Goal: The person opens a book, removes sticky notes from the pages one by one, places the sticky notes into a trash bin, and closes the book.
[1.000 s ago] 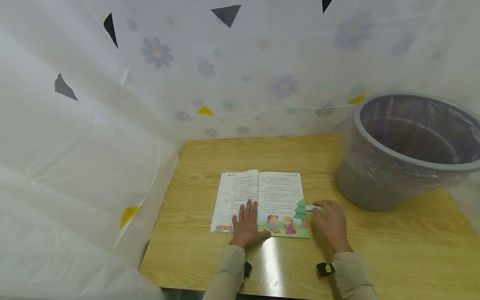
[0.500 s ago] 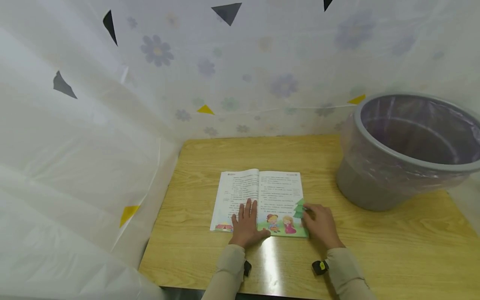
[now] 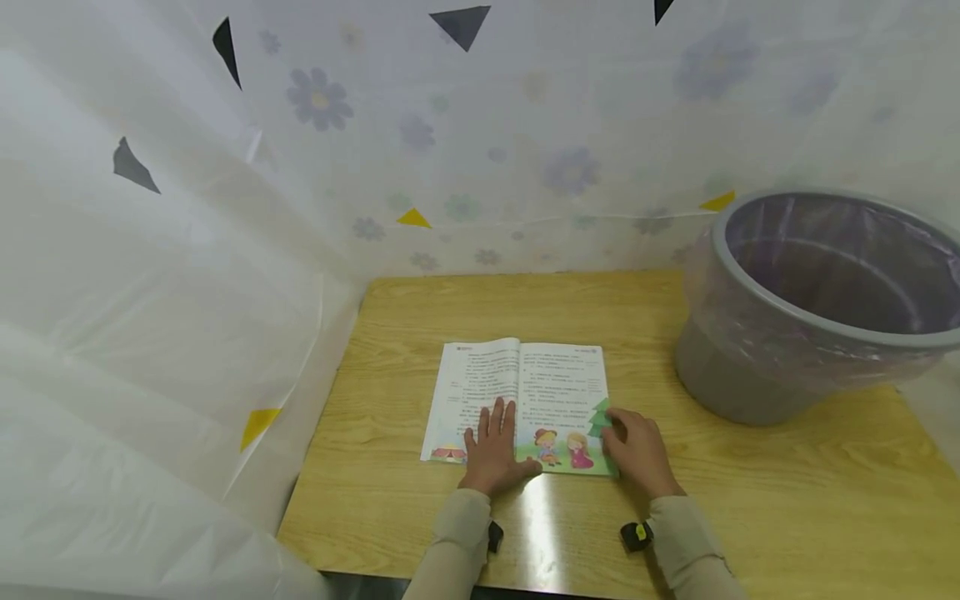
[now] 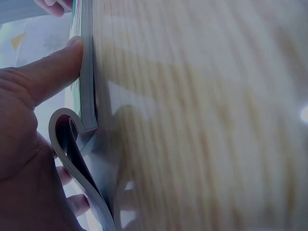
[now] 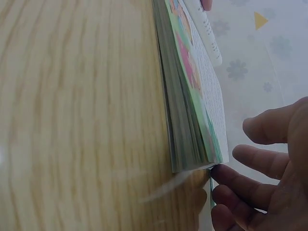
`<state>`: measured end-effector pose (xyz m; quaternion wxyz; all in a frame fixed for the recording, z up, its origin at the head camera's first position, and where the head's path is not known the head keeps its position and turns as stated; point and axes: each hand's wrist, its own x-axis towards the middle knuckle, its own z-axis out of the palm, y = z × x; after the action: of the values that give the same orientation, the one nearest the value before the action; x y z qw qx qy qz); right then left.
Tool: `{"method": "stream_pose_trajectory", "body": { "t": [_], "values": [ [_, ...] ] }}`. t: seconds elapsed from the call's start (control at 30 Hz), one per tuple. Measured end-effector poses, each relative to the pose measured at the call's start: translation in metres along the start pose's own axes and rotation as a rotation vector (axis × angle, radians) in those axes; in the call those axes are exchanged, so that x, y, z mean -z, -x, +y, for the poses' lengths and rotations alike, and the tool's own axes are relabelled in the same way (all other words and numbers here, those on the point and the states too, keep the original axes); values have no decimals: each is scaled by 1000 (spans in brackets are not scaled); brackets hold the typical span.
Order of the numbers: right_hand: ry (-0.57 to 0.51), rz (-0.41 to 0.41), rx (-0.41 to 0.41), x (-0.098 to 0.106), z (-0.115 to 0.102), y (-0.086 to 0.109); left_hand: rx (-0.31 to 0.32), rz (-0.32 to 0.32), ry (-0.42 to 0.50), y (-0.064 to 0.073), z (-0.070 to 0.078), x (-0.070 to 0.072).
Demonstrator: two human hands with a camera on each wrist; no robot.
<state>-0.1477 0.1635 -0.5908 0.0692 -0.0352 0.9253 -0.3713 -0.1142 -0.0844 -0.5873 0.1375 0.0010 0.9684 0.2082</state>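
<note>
An open book (image 3: 558, 379) with printed text and cartoon children lies on the table. My left hand (image 3: 493, 454) rests on its left page, fingers spread, thumb across the lower edge near the fold. In the left wrist view the thumb (image 4: 57, 70) presses on the page and the left pages (image 4: 72, 154) curl up at the spine. My right hand (image 3: 640, 450) is at the book's right edge by the printed green tree. In the right wrist view its thumb (image 5: 272, 126) is apart from the fingers, and a fingertip touches the book's corner. A thin greenish edge (image 5: 211, 192) shows beside the fingers.
A large grey bin (image 3: 750, 375) with a clear plastic liner stands on the wooden table (image 3: 525, 308) at the right. White sheeting (image 3: 187, 333) hangs at the left and a flower-patterned sheet (image 3: 465, 167) behind. The table's front edge is near the forearms.
My right hand has moved left to the book's edge. The pale strip that stuck out there a second ago no longer shows in the head view. The left hand stays in place.
</note>
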Motion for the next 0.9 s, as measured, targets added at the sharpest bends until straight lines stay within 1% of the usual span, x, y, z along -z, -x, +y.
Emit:
{"method": "stream_pose_trajectory", "body": {
  "t": [0.23, 0.33, 0.53, 0.77, 0.9],
  "values": [
    [-13, 27, 43, -2, 3, 1, -2, 2, -2, 2, 2, 1],
    [-16, 33, 45, -4, 4, 2, 0, 0, 3, 3, 3, 0],
    [-70, 30, 19, -3, 4, 2, -8, 10, -14, 3, 4, 0],
    [-190, 39, -52, -4, 3, -1, -12, 13, 12, 2, 3, 0],
    [-234, 28, -74, -3, 3, -1, -19, 14, 40, 2, 2, 1]
  ]
}}
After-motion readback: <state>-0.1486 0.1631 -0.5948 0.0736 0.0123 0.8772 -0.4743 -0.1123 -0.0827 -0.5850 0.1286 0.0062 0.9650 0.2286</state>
